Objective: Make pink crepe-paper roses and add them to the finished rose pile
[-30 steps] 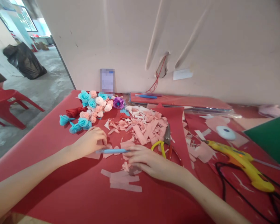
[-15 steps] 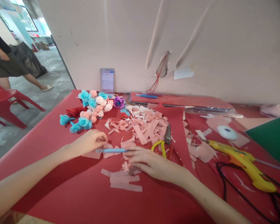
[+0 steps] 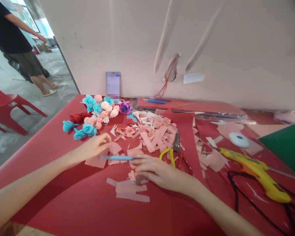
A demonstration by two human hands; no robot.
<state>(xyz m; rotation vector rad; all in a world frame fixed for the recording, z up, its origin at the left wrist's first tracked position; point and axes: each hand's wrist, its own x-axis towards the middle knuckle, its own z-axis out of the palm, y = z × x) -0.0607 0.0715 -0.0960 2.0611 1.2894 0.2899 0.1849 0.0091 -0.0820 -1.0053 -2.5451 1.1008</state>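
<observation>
My right hand [image 3: 157,170] has its fingers closed on the end of a slim blue pen [image 3: 120,158], which points left across the tabletop. My left hand [image 3: 97,146] pinches a small rounded piece of pink paper [image 3: 115,148] just above the pen. Beneath that hand lies a flat pink paper sheet [image 3: 96,161]. Pink paper strips [image 3: 131,190] rest on the red table in front of me. Right of the pen are scissors [image 3: 177,144] with yellow and red handles, beside a heap of pink paper scraps [image 3: 154,131].
Paper roses [image 3: 98,114] in blue, pink and red sit at the back left near a phone [image 3: 113,85] leaning on the wall. A yellow glue gun [image 3: 255,170] with a black cord lies right. A person [image 3: 19,42] stands beyond a red chair [image 3: 7,105].
My left hand has lifted slightly, bringing up the rounded pink piece. The right hand and pen have stayed put. The person in the background has moved rightward.
</observation>
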